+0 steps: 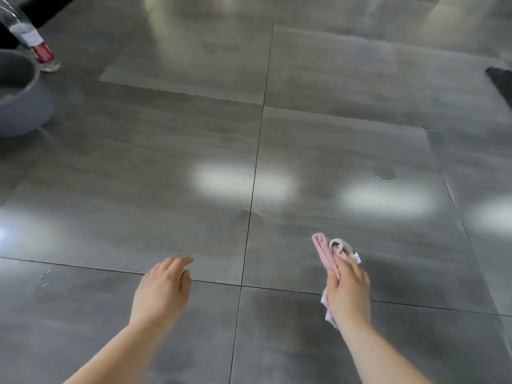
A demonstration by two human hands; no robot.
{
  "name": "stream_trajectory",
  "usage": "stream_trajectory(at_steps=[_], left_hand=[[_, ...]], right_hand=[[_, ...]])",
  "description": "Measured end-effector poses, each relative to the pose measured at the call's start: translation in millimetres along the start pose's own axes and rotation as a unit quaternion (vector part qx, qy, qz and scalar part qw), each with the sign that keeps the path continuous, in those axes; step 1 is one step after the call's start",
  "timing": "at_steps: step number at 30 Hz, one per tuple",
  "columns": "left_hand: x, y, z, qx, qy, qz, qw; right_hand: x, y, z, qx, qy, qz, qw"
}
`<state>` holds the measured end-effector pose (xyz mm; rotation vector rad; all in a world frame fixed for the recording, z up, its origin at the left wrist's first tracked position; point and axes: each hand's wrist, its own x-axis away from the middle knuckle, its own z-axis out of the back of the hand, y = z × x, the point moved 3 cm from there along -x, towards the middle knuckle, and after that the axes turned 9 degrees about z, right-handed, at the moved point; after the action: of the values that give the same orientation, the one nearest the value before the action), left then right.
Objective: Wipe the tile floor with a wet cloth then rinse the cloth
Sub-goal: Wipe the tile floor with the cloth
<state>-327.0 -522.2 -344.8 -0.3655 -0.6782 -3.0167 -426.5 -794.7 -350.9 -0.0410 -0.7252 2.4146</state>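
Observation:
Large glossy grey tiles with dark grout lines make up the floor [194,139]. My right hand [349,295] is shut on a bunched pink cloth [327,252], held just above the floor at the lower right; the cloth sticks out past my fingers and hangs below my palm. Lower centre, my left hand [163,289] hovers over the tiles, fingers loosely apart and holding nothing. A faint damp smear [245,231] shows on the tiles ahead of both hands.
A grey basin [19,92] stands at the left edge, with a clear plastic bottle [30,37] bearing a red label behind it. A dark mat corner [501,81] shows at the right edge. A small thread [386,178] lies on the floor to the right.

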Motion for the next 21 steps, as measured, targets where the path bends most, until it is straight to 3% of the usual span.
stream_trajectory(at_steps=[2,4,6,9,11,14,16,19,21], left_hand=[[-28.4,-10.1,-31.0,-0.026,-0.010,-0.017,0.999],[-55.8,-23.2,-58.6,-0.035,-0.009,-0.012,0.999],[-72.7,-44.1,-79.2,-0.022,0.002,0.008,1.000],[-75.6,-75.0,-93.9,-0.044,0.008,-0.003,0.999],[-72.8,-84.5,-97.7,-0.056,-0.031,-0.015,0.998],[-76.7,-88.4,-101.4,-0.047,-0.019,-0.010,0.999],[-78.8,-91.1,-105.0,-0.051,-0.012,-0.010,0.999],[-77.9,-95.4,-105.9,-0.044,0.019,-0.006,0.999],[-78.3,-94.8,-108.8,-0.036,0.017,-0.004,0.999]], right_hand=[[-16.7,1.3,-28.5,0.001,0.013,-0.008,1.000],[-26.7,6.2,-62.4,0.071,-0.082,0.004,0.994],[-30.2,14.3,-85.7,0.183,-0.182,0.018,0.966],[-37.4,16.7,-91.7,0.232,-0.217,0.012,0.948],[-44.9,10.0,-96.1,0.191,-0.197,-0.012,0.962],[-72.2,-17.9,-108.8,0.037,-0.037,-0.070,0.996],[-95.5,-47.2,-128.1,0.015,0.015,-0.043,0.999],[-121.6,-99.7,-163.5,-0.004,-0.001,0.070,0.998],[-120.3,-126.8,-186.0,0.025,-0.072,0.144,0.987]])
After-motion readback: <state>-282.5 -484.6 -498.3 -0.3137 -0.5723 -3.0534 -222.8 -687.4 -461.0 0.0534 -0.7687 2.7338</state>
